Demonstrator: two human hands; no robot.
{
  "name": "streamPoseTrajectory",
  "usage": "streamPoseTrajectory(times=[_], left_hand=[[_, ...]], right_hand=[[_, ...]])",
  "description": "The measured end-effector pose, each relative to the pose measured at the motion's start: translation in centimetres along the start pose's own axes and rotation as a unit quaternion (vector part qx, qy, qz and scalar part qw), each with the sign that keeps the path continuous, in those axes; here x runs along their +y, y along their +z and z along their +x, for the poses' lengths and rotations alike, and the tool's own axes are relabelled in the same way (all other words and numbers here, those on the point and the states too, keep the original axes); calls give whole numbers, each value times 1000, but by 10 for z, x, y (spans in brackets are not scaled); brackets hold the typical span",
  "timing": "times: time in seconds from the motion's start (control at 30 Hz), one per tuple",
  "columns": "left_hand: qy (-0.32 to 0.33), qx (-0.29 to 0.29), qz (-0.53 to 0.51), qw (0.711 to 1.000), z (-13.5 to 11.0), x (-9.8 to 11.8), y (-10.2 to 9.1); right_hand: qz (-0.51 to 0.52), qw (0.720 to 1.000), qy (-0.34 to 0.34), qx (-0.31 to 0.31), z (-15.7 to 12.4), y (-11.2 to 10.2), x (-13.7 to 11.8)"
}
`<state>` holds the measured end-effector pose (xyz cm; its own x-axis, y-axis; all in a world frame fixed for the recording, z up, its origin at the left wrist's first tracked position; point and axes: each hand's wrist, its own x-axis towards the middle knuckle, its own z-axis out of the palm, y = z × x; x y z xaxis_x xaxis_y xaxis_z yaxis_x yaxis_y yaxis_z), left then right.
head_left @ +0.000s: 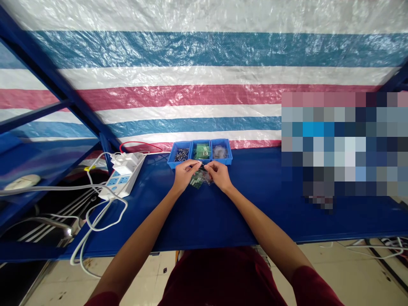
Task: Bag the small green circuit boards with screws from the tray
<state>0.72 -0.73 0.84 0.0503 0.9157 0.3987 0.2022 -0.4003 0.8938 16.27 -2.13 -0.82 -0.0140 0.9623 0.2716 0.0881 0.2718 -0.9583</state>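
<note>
My left hand (185, 173) and my right hand (218, 173) meet over the blue table, just in front of three blue bins. The left fingers pinch a small, pale, thin piece (200, 162) whose kind I cannot make out. My right thumb and forefinger are pressed together close beside it; what they hold is too small to tell. Below the hands lie small clear packets (196, 180) with green and reddish contents. The left bin (170, 160) holds dark and silvery metal pieces, the middle bin (192, 158) green packets, and the right bin (228, 160) clear plastic ones.
A white power strip (129, 183) with plugged-in adapters (126, 163) stands left of the hands. White cables (119, 219) loop over the table's left side. A striped plastic sheet (178, 95) hangs behind the blue table (204, 225). The area at right is pixelated.
</note>
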Motion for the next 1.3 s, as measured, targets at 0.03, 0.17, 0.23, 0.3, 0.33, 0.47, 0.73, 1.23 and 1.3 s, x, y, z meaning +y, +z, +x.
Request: streamPoseTrajectory(times=[0.03,0.17,0.23,0.3,0.33,0.47,0.73,1.23,1.3], left_hand=[[-7,-1,-6,1000,0,0,0],[-22,-4,-31,999,1,-1,1],[-21,-7,-40,999,2,-1,1],[-13,-10,-42,999,2,-2,0],[-6,-12,-38,999,2,-2,0],[57,-37,53,996,1,-4,-5],[200,-40,198,959,2,-7,-9],[185,-27,164,968,1,-2,-9],[152,-17,156,976,2,-3,-10]], right_hand=[[-5,1000,1,-3,0,0,0],[-15,1000,-2,-11,-1,2,-1],[-26,1000,-4,-12,-1,2,-1],[-42,999,-6,-8,0,2,0],[-49,999,-7,-1,0,2,1],[-64,997,-7,40,2,-1,4],[-60,996,-20,63,2,-4,3],[-30,999,-10,-11,-2,-3,-3],[-22,1000,-6,-6,-2,-3,-4]])
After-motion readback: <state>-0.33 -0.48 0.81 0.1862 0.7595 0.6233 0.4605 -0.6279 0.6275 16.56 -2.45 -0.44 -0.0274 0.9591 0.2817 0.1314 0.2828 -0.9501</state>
